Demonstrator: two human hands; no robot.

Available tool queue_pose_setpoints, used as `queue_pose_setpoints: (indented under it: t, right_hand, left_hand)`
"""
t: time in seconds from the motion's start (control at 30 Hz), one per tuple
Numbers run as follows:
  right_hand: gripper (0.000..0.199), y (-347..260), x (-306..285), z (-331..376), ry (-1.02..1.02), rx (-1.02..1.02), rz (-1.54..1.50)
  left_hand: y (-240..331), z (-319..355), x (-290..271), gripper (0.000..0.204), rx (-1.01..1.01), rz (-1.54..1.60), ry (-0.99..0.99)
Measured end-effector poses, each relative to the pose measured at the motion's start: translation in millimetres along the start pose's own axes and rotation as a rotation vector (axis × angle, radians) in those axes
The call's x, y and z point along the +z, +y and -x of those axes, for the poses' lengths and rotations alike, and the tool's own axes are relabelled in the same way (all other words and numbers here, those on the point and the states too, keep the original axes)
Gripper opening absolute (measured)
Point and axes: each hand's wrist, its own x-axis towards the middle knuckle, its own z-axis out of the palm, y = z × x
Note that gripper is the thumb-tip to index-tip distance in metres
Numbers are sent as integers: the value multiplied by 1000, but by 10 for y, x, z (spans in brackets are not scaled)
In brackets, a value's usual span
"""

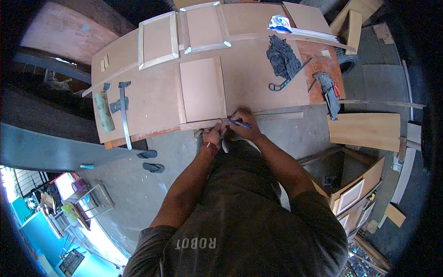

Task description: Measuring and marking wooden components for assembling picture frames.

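Close in at the near edge of the worktop (258, 78), the person's right hand (245, 127) has its fingers clenched around a blue pen (240, 123), tip down by a thin wooden strip (244, 119) lying along that edge. The left hand (213, 135) sits just beside it, fingers pressed onto the strip to steady it. Just beyond lies a flat wooden panel (202, 89), touching the strip. If the left hand eases off, I'd guess the strip could slide against the panel and the pen mark would land off. To the left rest a bar clamp (123, 111) and a greenish roll (104, 112); farther right a dark rag (282, 57); at the far edge, two framed panels (184, 32).
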Motion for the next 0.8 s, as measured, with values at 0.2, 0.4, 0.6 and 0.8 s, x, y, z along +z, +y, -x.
queue_pose_setpoints:
  t: [0.2, 0.4, 0.6, 0.8]
  right_hand:
    - [22, -66, 1, -31, -29, 4, -38]
    - [23, 9, 37, 13, -39, 36, -67]
    - [24, 19, 19, -13, -36, -20, -45]
    - [25, -93, 49, -121, -98, -92, -2]
  left_hand:
    - [29, 8, -53, 20, -22, 105, -43]
    - [58, 111, 50, 20, 4, -8, 63]
    - [56, 76, 2, 26, -62, 2, -3]
    - [-223, -328, -430, 22, 199, -145, -80]
